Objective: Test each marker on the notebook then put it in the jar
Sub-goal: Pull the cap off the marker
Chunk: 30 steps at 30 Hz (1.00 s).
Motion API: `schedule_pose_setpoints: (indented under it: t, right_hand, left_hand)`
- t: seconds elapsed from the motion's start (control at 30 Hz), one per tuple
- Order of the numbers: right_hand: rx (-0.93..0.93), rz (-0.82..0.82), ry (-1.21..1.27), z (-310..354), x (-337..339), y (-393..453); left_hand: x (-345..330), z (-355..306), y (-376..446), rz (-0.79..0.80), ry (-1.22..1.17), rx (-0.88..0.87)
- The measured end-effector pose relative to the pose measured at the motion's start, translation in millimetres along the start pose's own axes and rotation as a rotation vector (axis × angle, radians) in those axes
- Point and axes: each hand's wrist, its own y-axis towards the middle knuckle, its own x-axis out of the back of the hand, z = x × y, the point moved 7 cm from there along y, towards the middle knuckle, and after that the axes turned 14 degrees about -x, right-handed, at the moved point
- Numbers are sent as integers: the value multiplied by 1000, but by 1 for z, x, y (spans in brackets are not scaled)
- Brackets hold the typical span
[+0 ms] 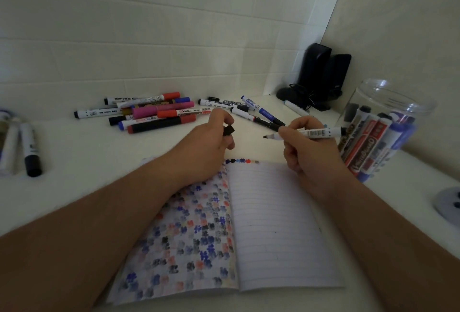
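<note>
The right hand (302,148) held an uncapped white marker (308,133) above the far edge of the open notebook (273,224), its fingers (288,135) curled round the barrel near the black tip, which pointed left toward the other hand. The left hand (209,142) hovered just beyond the notebook's top edge, and its fingers pinched a small black cap (228,130), well clear of the marker tip. The notebook lay flat on the white counter (82,162); its left page was crowded with blue, black and red test marks, while the lined right page was almost bare, with a short row of coloured marks along its top edge. A clear jar (388,122) stood on the counter at the right, just beside the right hand, and already held several markers standing on end, with blue, red and black caps. Beyond the hands a loose pile of markers (151,112) lay against the tiled wall, red, pink, blue and black among them, and a second scatter of thinner markers (251,109) lay to its right. Two more markers (22,147) rested at the far left of the counter. A pair of dark speakers (321,75) stood in the back corner, behind the jar
</note>
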Motion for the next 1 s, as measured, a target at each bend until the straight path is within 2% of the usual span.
schedule_pose_setpoints:
  t: [0.1,0.23,0.6,0.83,1.0]
  right_hand:
    - [-49,130,109,2,-6,-5]
    - [-193,224,252,-1,-12,-8]
    - [-177,127,134,-3,-14,-7]
    - [-127,130,38,-5,-17,-8]
    - [-77,121,80,4,-18,-10]
  left_hand:
    - [6,-3,1,-52,-71,-12]
    - [5,-5,1,-28,-43,-48]
    - [7,-18,0,-49,38,-168]
    - [2,-25,0,-39,88,-189]
    - [11,-35,1,-135,34,-209]
